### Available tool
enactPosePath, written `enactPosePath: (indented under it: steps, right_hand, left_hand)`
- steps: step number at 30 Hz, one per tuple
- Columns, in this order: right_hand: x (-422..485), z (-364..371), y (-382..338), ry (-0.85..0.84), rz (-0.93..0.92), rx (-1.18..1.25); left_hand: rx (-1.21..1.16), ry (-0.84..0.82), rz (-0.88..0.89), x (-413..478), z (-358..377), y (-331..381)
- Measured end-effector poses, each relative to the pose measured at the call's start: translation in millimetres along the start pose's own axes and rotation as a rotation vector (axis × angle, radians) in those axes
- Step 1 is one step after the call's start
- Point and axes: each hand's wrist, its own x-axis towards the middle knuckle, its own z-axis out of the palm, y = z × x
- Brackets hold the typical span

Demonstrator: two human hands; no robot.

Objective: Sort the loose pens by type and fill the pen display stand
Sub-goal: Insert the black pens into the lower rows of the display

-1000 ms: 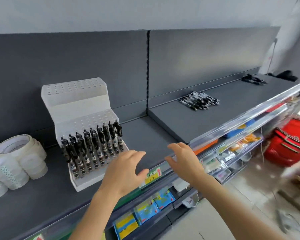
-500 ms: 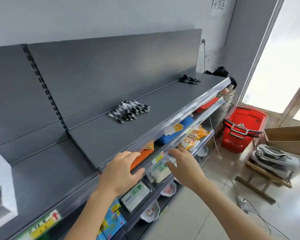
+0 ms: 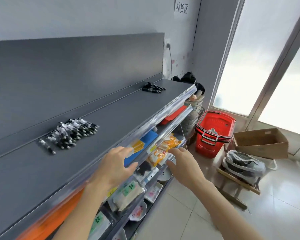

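Head view: the fingers (image 3: pixel 126 150) of the left hand (image 3: pixel 114 163) are held nearly straight and close together, the thumb set apart below them; nothing is held; the hand is placed over the front rail (image 3: pixel 171 108) of the top shelf (image 3: pixel 111 116), and contact with the rail cannot be told through the blur. The right hand (image 3: pixel 184 163) is held just beside it, to the right, in front of the lower shelves; its fingers are relaxed and slightly spread, the thumb is apart, and nothing is pinched.

The pens (image 3: pixel 71 133) are laid in a loose heap on the top shelf, near its back edge, beyond and to the left of the left hand, well apart from both hands; the barrels are laid roughly parallel. The far pens (image 3: pixel 153 88), a smaller dark heap, are laid near the right end of the same shelf.

Orange packets (image 3: pixel 163 149) are stocked on a lower shelf, between the two hands; a red basket (image 3: pixel 215 134) is stood on the floor past the shelf end; an open cardboard box (image 3: pixel 261 142) is set to its right; a sign (image 3: pixel 181 8) is fixed high on the wall.
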Motion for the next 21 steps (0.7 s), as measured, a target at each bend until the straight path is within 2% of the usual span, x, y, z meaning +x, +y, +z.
enactPosePath:
  steps: [11, 21]
  right_hand:
    - [218.1, -21.6, 72.6, -0.03, -0.036, -0.054]
    - [398.4, -28.3, 116.8, -0.082, -0.101, -0.033]
  left_hand:
    - [-0.024, 0.048, -0.042, 228.0, 43.4, 1.0]
    - [0.029, 0.053, -0.161, 367.9, 61.3, -15.6]
